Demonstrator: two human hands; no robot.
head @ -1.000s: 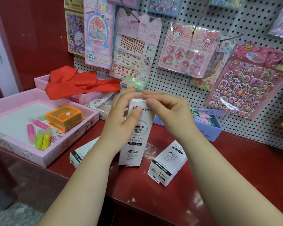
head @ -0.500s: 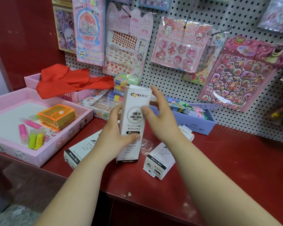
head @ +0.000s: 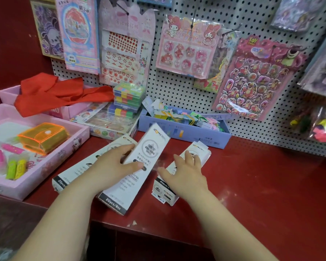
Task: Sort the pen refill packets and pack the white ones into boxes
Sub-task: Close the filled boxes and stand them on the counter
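Left hand: the left hand [head: 111, 166] grips the middle box [head: 145, 153], thumb and fingers [head: 124, 148] pinching it as it tilts across the left box [head: 79, 170].
Right hand: the right hand [head: 186, 174] lays spread fingers on the right box [head: 199, 153], whose top flap stands open.
Progress: three white boxes lie on the table [head: 252, 185]. No loose refill packets show, so packing looks near its end, with closing left.
Setting: red table in a shop corner, below a pegboard [head: 177, 91] hung with sticker sheets. A pink tray [head: 45, 172] and a blue box [head: 196, 137] stand nearby.
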